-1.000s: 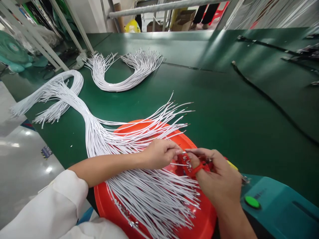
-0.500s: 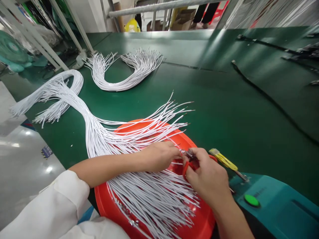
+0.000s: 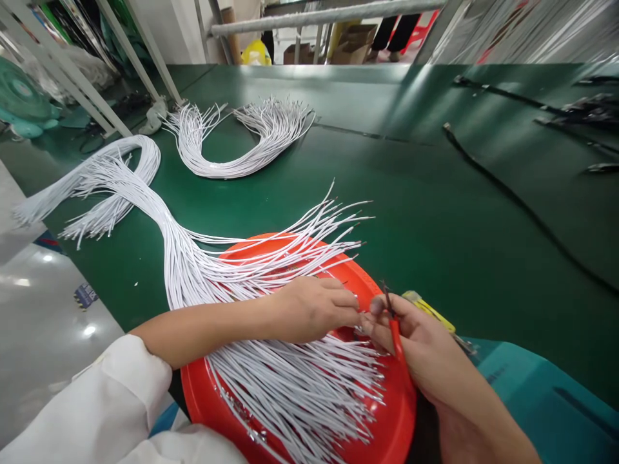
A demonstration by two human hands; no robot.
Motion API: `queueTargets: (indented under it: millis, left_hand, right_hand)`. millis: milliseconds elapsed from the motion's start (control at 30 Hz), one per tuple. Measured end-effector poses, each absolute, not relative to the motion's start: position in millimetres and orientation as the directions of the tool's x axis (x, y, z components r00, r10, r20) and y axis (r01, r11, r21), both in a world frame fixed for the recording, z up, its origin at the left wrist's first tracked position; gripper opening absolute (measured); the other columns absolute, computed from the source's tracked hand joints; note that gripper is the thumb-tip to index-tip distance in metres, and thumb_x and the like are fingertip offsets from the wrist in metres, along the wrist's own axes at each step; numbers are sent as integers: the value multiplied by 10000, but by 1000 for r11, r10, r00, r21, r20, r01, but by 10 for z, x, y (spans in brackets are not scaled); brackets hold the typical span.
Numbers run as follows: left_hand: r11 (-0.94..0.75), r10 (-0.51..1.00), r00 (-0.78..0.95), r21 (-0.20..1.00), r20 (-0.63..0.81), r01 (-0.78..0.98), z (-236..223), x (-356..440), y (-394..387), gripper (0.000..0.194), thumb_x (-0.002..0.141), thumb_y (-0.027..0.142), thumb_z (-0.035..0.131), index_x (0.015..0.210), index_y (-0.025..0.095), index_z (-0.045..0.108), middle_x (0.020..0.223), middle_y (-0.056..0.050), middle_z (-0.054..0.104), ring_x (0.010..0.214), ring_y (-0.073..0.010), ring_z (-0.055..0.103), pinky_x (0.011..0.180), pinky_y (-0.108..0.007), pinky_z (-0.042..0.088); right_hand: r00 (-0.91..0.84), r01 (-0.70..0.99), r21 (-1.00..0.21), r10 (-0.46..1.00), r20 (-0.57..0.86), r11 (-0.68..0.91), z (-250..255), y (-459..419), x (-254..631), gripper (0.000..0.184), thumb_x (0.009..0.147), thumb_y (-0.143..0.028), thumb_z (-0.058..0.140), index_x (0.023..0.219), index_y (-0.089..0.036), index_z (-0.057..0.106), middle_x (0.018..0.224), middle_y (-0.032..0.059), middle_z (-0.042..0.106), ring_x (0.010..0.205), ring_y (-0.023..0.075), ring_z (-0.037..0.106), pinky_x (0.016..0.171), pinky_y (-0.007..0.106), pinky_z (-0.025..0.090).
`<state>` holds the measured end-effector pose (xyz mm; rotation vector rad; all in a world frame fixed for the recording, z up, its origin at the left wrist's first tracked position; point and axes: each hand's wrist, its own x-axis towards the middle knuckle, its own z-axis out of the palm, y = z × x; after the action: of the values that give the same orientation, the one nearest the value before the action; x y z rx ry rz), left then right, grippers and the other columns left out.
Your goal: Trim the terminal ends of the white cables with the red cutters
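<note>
A round red tray (image 3: 213, 399) lies at the near edge of the green table, with a thick fan of white wires (image 3: 290, 380) spread across it. My left hand (image 3: 314, 308) rests on these wires, its fingers pinched together at the wire ends. My right hand (image 3: 425, 351) meets it fingertip to fingertip and holds small red-handled scissors (image 3: 396, 335), blades pointing up. The wire between the fingertips is too small to make out.
Two more white wire bundles lie farther back, one looped (image 3: 242, 138) and one long one (image 3: 97, 187) at the left. A yellow-handled tool (image 3: 428, 309) sits beside a teal machine (image 3: 541, 399) at the right. Black cables (image 3: 512, 193) cross the green table (image 3: 435, 212).
My right hand has turned palm-up and dropped lower right, so the scissors now point upward. My left hand has slid slightly right along the wires. The view tilted a little.
</note>
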<state>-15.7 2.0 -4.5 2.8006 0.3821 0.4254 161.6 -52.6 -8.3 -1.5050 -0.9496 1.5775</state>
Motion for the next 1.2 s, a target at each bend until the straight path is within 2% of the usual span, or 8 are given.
queueTargets:
  millis: [133,300,467,600,800,900,1033,1200]
  left_hand:
    - [-906,397,840,305,371,293,-78,-142,-32,275,858,117,394,935,154,655,945,-49,680,815,-120,598,766,-223,479]
    - [-907,416,752,297,511,299,-112,-138,-43,275,887,157,374,932,167,646,855,-31,688,791,-114,617,759,-217,494]
    - [-917,383,744,324,548,234,-123,-148,-42,247,896,176,385,940,163,628,858,-53,669,812,-116,619,782,-236,505]
    - [-820,570,641,411,515,399,-132,-135,-32,238,899,226,403,879,162,632,835,-56,644,778,-115,606,713,-227,506]
    - [-612,782,432,685,450,395,-163,-82,26,174,840,262,533,751,136,615,685,-41,620,656,-111,554,643,-237,476]
    - [-580,799,429,727,421,367,-173,-61,11,151,820,252,549,750,138,618,680,-44,623,648,-115,551,619,-238,465]
    - [-557,799,474,752,370,353,-178,-41,-28,144,813,249,545,760,143,626,715,-57,642,684,-124,566,635,-242,473]
    - [-516,829,448,765,334,386,-183,-18,-63,139,795,235,547,734,137,625,682,-48,617,641,-116,538,597,-229,450]
  right_hand:
    - [-14,-236,-824,850,-527,-515,-39,-532,1593,446,458,-352,824,715,-201,493,487,-57,482,431,90,425,409,211,358]
    - [-32,-356,-781,842,-538,-513,-127,-553,1587,438,503,-327,796,800,-213,495,468,-64,486,406,108,452,393,225,361]
    - [-134,-432,-718,826,-548,-546,-166,-559,1572,407,541,-307,770,823,-222,487,469,-78,469,402,100,448,387,215,362]
    - [-114,-459,-729,847,-519,-508,-136,-540,1497,413,527,-292,783,780,-218,465,511,-70,501,414,86,452,401,212,394]
    - [372,-276,-943,884,-284,-187,-145,-528,1383,450,535,-294,804,854,-210,496,720,-6,659,554,117,579,548,264,499]
    - [425,-151,-984,893,-147,-90,-127,-547,1341,436,562,-274,799,899,-214,529,867,29,688,638,130,612,614,294,520]
    - [486,1,-999,873,-37,-43,-102,-566,1296,337,616,-311,763,861,-205,557,752,14,662,657,159,631,638,325,529]
    - [516,84,-994,856,-22,-76,-141,-583,1282,277,651,-350,723,802,-202,544,665,-11,604,596,143,604,576,284,510]
